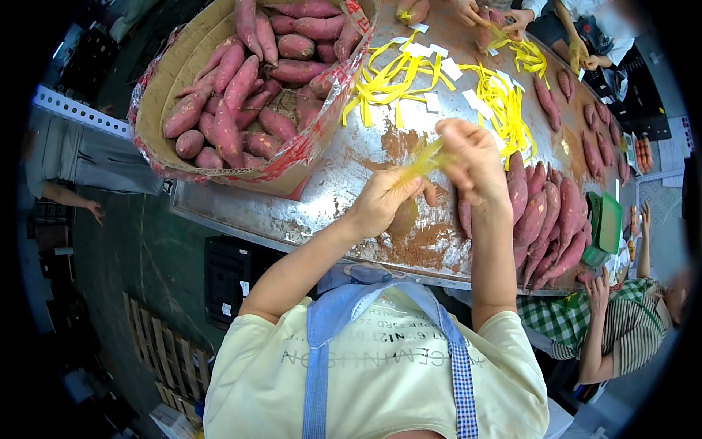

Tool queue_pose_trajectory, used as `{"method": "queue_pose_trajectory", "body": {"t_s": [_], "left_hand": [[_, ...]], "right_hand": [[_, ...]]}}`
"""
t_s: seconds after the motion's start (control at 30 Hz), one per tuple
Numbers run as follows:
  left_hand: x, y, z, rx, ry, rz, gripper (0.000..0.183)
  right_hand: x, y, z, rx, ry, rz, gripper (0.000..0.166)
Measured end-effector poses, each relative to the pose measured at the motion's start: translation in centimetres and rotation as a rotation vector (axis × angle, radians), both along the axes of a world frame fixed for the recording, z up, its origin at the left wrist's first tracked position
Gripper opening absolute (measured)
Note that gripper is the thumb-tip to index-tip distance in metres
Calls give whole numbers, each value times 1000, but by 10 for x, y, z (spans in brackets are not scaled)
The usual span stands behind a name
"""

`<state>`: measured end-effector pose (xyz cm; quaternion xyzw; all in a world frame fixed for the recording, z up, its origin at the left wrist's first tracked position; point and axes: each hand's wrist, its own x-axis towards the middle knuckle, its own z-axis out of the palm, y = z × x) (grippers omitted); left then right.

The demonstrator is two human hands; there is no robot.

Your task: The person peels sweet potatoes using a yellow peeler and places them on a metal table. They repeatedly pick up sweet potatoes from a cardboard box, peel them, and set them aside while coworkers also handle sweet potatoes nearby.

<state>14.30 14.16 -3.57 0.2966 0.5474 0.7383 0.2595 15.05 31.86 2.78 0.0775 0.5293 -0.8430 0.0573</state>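
My left hand (386,200) grips one end of a yellow mesh net bag (425,163) above the metal table. Raised at the right, my right hand (471,156) has its blurred fingers at the other end of the net. What hangs below my left hand, a yellowish blurred shape (405,218), is hard to make out. Flat yellow nets (403,82) with white tags lie beyond my hands, and another bunch of yellow nets (502,110) is close behind my right hand. Sweet potatoes (548,219) are heaped just right of my right forearm.
A large cardboard box (159,110) of sweet potatoes stands at the left of the soil-stained metal table (329,164). A green scale (603,225) is beyond the heap. Co-workers' hands (515,23) hold a netted bundle at the far side; another person (620,324) is at the right.
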Motion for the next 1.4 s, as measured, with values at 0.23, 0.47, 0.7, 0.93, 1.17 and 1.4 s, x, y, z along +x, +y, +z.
{"method": "queue_pose_trajectory", "body": {"t_s": [0.23, 0.47, 0.7, 0.93, 1.17, 1.4], "left_hand": [[13, 12, -13, -161, 135, 253, 29], [-2, 1, 0, -163, -26, 5, 23], [-4, -2, -1, 113, -300, -144, 34], [2, -1, -11, 148, -355, -120, 30], [3, 3, -13, -379, 641, 176, 19], [-24, -3, -3, -161, -151, -317, 13]], "right_hand": [[20, 4, -25, 546, 111, 213, 42], [21, -14, -26, 282, 207, 94, 31], [15, -14, -37, 96, 135, 72, 35], [21, -17, -32, 111, 134, 24, 33], [28, -11, -30, 212, 158, 80, 32], [28, -7, -41, 187, 137, 118, 33]]}}
